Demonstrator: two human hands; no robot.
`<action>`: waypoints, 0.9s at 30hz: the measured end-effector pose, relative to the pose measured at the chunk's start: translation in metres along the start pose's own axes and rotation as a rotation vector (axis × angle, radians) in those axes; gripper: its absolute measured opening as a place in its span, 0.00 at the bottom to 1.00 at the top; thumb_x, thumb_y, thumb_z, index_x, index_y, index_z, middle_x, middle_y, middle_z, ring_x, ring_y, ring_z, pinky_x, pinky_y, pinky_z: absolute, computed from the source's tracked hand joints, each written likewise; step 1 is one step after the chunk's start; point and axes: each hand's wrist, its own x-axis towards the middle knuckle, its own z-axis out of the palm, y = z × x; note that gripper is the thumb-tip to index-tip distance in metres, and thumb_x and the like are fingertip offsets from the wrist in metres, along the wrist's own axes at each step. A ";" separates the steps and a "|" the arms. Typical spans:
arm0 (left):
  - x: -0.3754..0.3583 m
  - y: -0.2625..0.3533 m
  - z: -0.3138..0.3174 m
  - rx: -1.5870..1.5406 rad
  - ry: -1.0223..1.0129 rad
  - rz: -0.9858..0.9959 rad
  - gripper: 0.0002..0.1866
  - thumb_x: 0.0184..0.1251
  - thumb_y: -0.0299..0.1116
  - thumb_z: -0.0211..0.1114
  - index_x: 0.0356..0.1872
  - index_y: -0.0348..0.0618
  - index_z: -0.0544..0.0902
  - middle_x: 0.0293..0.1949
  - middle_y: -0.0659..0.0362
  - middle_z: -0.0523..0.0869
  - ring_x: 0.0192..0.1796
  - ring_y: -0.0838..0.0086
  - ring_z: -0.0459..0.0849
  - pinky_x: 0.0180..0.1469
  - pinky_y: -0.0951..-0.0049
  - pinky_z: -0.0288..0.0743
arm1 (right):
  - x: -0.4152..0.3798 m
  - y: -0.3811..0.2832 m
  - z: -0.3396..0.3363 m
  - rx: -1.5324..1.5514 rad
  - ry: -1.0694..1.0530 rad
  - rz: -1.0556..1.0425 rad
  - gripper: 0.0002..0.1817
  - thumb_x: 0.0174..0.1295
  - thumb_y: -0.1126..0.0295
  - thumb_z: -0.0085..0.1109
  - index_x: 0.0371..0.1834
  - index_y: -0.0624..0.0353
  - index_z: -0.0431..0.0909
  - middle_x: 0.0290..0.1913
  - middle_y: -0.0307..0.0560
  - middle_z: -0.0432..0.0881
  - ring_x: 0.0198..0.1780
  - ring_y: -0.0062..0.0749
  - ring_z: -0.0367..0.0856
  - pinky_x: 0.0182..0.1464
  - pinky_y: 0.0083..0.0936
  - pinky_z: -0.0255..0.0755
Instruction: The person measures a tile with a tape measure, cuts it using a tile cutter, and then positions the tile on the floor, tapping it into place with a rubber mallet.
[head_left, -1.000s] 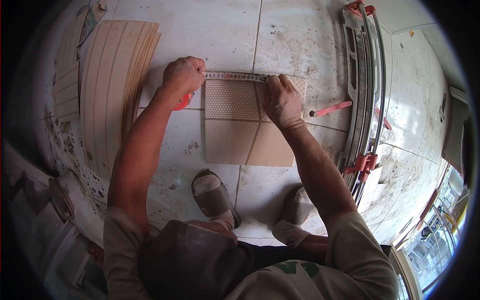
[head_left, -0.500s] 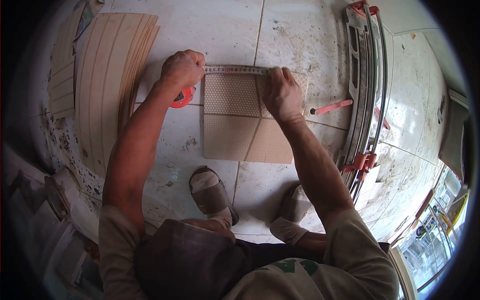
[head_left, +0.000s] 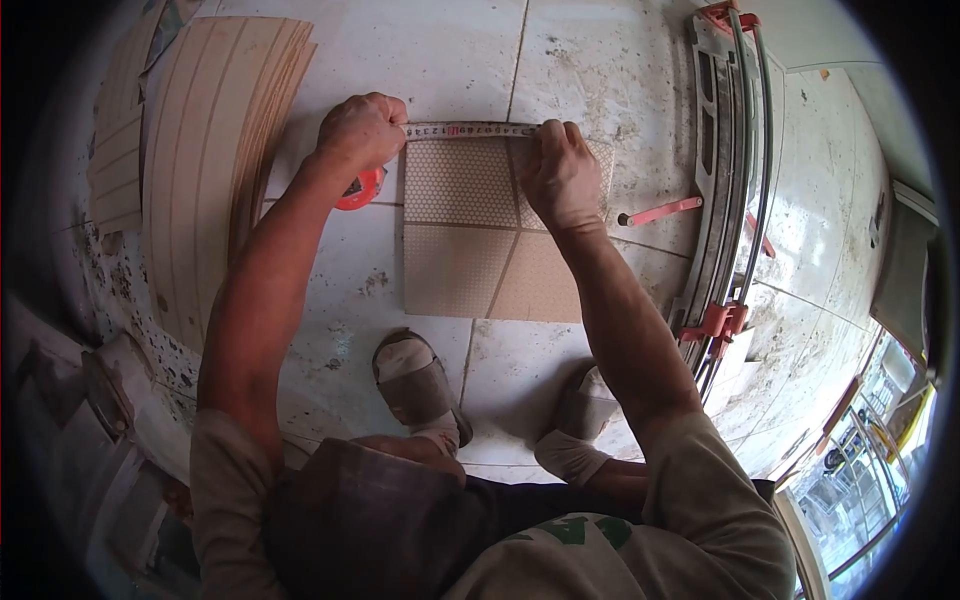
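A beige patterned tile (head_left: 455, 270) lies on the floor in front of my feet. Along its far edge stretches the blade of a tape measure (head_left: 470, 130), its numbers showing between my hands. My left hand (head_left: 362, 132) is closed on the blade near the tile's far left corner, with the red tape case (head_left: 362, 188) hanging just below the wrist. With fingers pinched together, my right hand (head_left: 562, 175) grips the other stretch of blade, above the right part of the tile.
Stacked wood-look planks (head_left: 200, 170) lie at the left. On the right stands a long metal rail tool (head_left: 735, 200) with red parts, and a red handle (head_left: 662, 211) reaches toward the tile. My shoes (head_left: 415, 385) are below the tile.
The whole view has shifted slightly, so the tile and planks appear a little up and left. Both hands keep their grip on the tape, which lies nearly the same along the tile edge.
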 end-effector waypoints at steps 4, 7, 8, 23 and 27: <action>0.001 0.001 -0.004 0.030 -0.024 0.001 0.08 0.58 0.38 0.62 0.34 0.46 0.83 0.31 0.54 0.85 0.38 0.62 0.83 0.45 0.66 0.75 | -0.007 -0.003 -0.003 0.002 0.028 -0.022 0.13 0.61 0.61 0.56 0.31 0.59 0.68 0.30 0.53 0.74 0.29 0.50 0.79 0.28 0.39 0.75; 0.001 0.000 -0.002 0.015 -0.006 0.015 0.09 0.59 0.38 0.62 0.35 0.47 0.83 0.32 0.55 0.85 0.38 0.63 0.83 0.45 0.65 0.75 | -0.008 -0.003 -0.002 0.008 -0.018 0.042 0.13 0.61 0.61 0.56 0.31 0.59 0.68 0.30 0.52 0.74 0.30 0.50 0.78 0.30 0.40 0.75; 0.000 0.000 -0.002 0.017 -0.011 0.013 0.09 0.59 0.38 0.62 0.35 0.47 0.83 0.32 0.55 0.85 0.38 0.63 0.83 0.45 0.65 0.75 | 0.000 -0.004 -0.002 0.010 0.008 0.045 0.12 0.61 0.62 0.56 0.31 0.59 0.68 0.30 0.52 0.74 0.30 0.50 0.78 0.30 0.40 0.75; 0.002 0.000 -0.001 -0.034 0.013 0.004 0.05 0.47 0.29 0.58 0.25 0.47 0.81 0.28 0.56 0.85 0.36 0.62 0.83 0.43 0.67 0.77 | -0.005 -0.002 0.003 0.036 0.064 0.021 0.12 0.58 0.64 0.58 0.30 0.58 0.68 0.30 0.53 0.73 0.30 0.53 0.77 0.29 0.43 0.73; 0.000 -0.002 -0.001 -0.034 0.023 0.018 0.06 0.47 0.29 0.58 0.26 0.47 0.82 0.28 0.56 0.85 0.35 0.62 0.84 0.42 0.67 0.77 | 0.006 -0.003 0.006 -0.001 0.062 0.044 0.12 0.58 0.63 0.58 0.30 0.59 0.68 0.30 0.54 0.74 0.29 0.53 0.78 0.29 0.43 0.73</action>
